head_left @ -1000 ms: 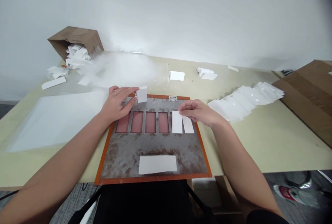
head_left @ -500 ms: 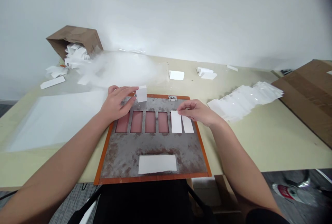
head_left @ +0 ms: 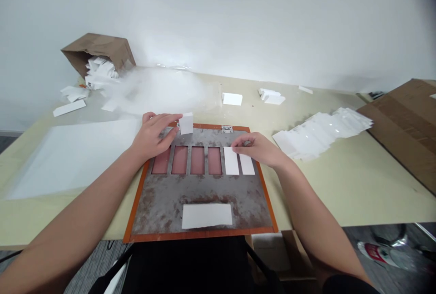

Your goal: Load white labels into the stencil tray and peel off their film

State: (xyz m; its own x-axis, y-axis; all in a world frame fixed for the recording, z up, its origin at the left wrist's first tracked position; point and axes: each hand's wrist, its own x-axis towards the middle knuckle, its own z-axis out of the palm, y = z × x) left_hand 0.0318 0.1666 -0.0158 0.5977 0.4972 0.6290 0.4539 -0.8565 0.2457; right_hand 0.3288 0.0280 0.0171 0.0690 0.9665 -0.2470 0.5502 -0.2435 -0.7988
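Note:
A rusty grey metal template point(head_left: 200, 189) with an orange frame lies in front of me, with a row of rectangular slots showing pink beneath. My left hand point(head_left: 153, 135) rests on its far left corner and pinches a small stack of white cards point(head_left: 186, 123). My right hand point(head_left: 260, 147) has its fingertips pressed on the top of a white card point(head_left: 231, 161) lying in a slot, beside another white card point(head_left: 246, 164) in the rightmost slot. A wider white card point(head_left: 206, 215) fills the slot near the front edge.
A tipped brown paper bag point(head_left: 97, 55) spills white cards at the far left. A large white sheet point(head_left: 71, 153) lies left of the template. Clear packets point(head_left: 322, 130) fan out on the right, next to a cardboard box point(head_left: 407, 123). Small white stacks point(head_left: 232, 99) sit farther back.
My right hand has lowered and flattened the white card into its slot. The left hand with its stack has stayed put.

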